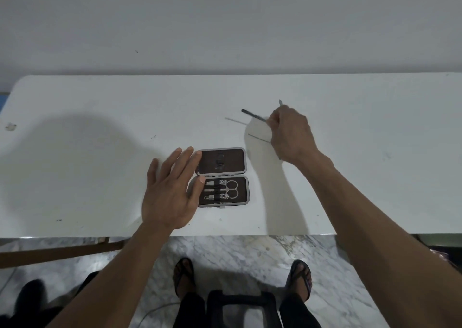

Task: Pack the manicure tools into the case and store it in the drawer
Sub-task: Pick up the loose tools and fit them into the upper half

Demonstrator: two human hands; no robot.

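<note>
- Right hand (290, 132) closing around two slim tools beyond the case and to its right: a dark file (252, 114) jutting from the fingers toward the case's far side, and a thinner metal pick (280, 102) poking up past the knuckles.
- Both tools seeming lifted clear of the table (100, 107), judging by the thin shadows lying under them; exactly how the fingers are pinching them staying hidden behind the back of the hand.
- Left hand (170, 192) holding nothing, fingers spread wide and flat, hovering over or resting at the case's left edge, fingertips reaching the lid and the lower tray; actual contact being hard to confirm.
- Case (222, 177) lying open near the table's front edge, lid (221, 161) folded away from the person, tray nearest the body.
- Inside the tray, scissors (231, 189) sitting between two clippers (216, 182), all tucked under a dark strap.
- Tray's right-hand portion beside the scissor loops looking bare.
- Step in hand, as a judgement: gathering the last loose tools for packing; three pieces already seated, two not yet in.
- Next move calling for bringing the file and pick over to the case, separating them in the fingers, and sliding each under a strap or into a free slot, while steadying the case with the open hand.
- Closing the lid and finding the drawer remaining afterwards; no drawer appearing anywhere around the case.
</note>
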